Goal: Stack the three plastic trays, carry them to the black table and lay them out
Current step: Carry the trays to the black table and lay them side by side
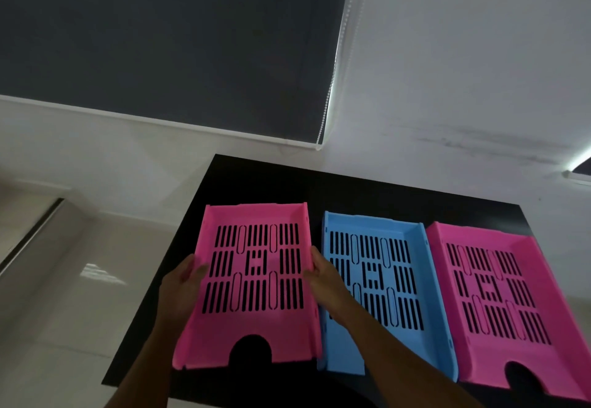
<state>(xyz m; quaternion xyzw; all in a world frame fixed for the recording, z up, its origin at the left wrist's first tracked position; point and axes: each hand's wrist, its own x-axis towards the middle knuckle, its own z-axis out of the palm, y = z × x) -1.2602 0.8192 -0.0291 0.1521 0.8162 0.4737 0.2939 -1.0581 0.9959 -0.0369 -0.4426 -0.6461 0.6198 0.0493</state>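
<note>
Three slotted plastic trays lie side by side on the black table [319,184]. The left pink tray [256,340] sits at the table's left part, held on both long sides. My left hand [182,283] grips its left wall and my right hand [323,271] grips its right wall. A blue tray [415,241] lies in the middle, partly hidden by my right forearm. A second pink tray [540,279] lies at the right, close against the blue one.
The table's left edge runs just beside the held tray, with pale tiled floor [64,311] beyond it. A white wall with a dark roller blind [160,40] stands behind the table.
</note>
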